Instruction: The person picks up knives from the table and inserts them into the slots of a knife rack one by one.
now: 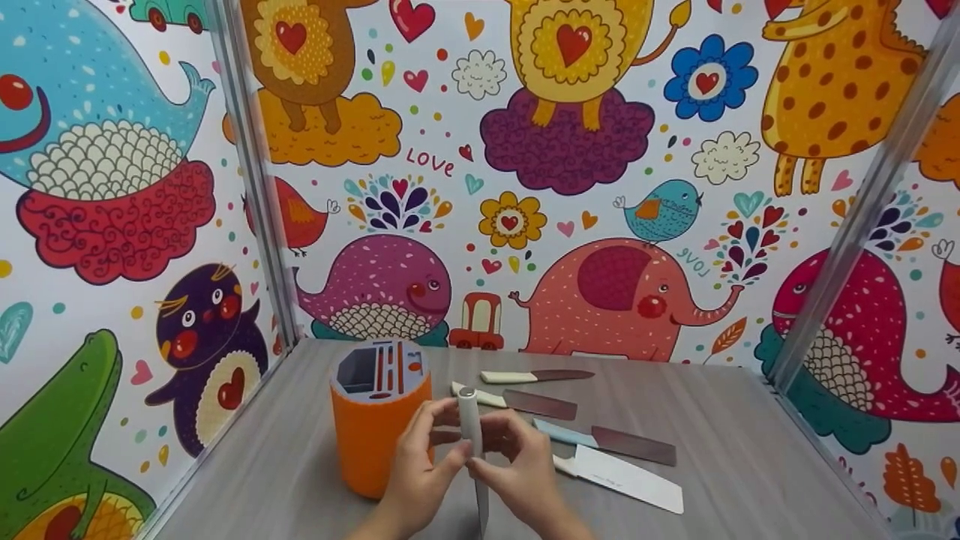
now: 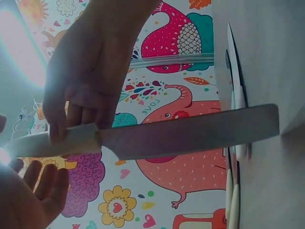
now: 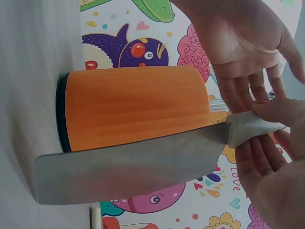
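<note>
A kitchen knife with an off-white handle [image 1: 469,420] and a broad, square-ended blade [image 3: 133,164] hangs blade downward, its end at or close to the tabletop. My right hand [image 1: 521,469] pinches the handle between thumb and fingers, as the right wrist view shows. Beside the handle, my left hand [image 1: 420,469] has its fingers loosely extended, not curled round it; whether a fingertip touches cannot be told. Left of the hands stands an orange knife block [image 1: 375,442] with a grey slotted top [image 1: 386,394].
Several knives lie on the grey table [image 1: 720,420] to the right: a narrow one [image 1: 536,376], a broad one [image 1: 540,403], one with a light-blue handle [image 1: 562,433] and a white-bladed one [image 1: 630,480]. Cartoon-printed panels [image 1: 480,150] enclose the back and sides.
</note>
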A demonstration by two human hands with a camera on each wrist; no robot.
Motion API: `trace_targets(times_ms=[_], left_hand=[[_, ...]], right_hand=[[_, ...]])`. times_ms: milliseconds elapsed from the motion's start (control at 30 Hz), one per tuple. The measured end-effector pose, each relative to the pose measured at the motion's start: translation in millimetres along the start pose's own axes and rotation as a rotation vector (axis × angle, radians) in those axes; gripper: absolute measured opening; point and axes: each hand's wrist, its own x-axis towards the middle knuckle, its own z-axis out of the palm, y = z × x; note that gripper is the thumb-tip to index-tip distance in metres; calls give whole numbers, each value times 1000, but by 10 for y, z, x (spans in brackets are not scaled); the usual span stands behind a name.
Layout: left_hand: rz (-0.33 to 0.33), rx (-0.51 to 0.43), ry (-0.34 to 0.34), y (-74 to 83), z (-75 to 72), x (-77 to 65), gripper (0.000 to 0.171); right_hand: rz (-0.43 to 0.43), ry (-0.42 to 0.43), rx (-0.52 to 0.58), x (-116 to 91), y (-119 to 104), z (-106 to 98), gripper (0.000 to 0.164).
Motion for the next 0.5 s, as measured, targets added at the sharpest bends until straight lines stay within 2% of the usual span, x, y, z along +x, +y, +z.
trace_targets(times_ms=[133,300,400,500], left_hand=[[-77,15,-48,-18,3,25,37],[-83,23,-33,-26,14,22,34],[-55,28,-8,-15,14,2,30],[-34,29,16,9,6,-15,28]], right_hand=[[3,-12,7,-19,-13,24,36],[15,-23,33,-40,-3,61,37],[-96,-29,57,-40,36,90,37],[-253,-62,99,-6,98,96,37]])
